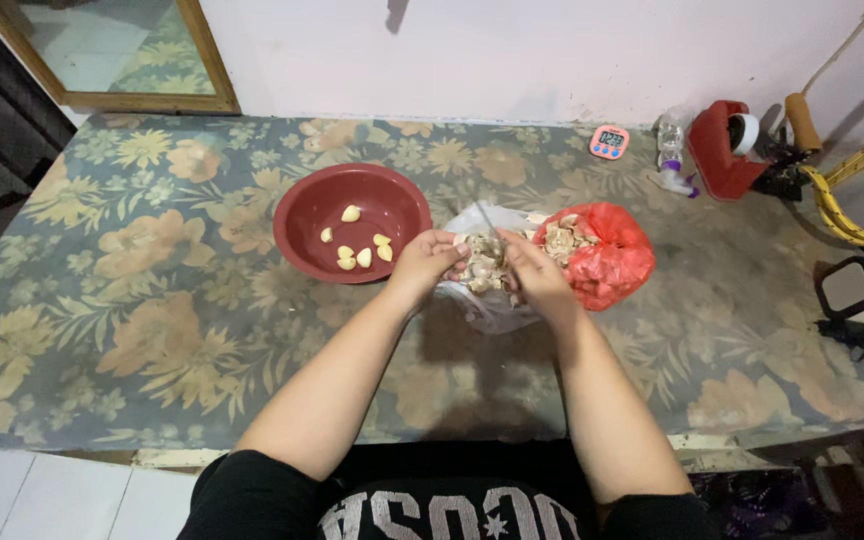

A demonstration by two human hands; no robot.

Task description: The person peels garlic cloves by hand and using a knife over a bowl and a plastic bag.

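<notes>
My left hand (427, 262) and my right hand (533, 272) meet over a clear plastic bag (488, 310) that holds garlic skins. My left hand pinches a garlic clove (464, 243). A small knife (487, 219) is gripped in my right hand, its thin blade pointing up and away. To the right lies a red plastic bag (607, 262) with garlic pieces showing at its mouth. To the left stands a dark red bowl (304, 215) with several peeled cloves (362, 255) in it.
A floral cloth (152, 290) covers the table. At the back right are a pink digital timer (609, 142), a small clear bottle (670, 145), a red holder (724, 150) and a yellow hose (837, 210). A framed mirror (112, 50) leans at the back left.
</notes>
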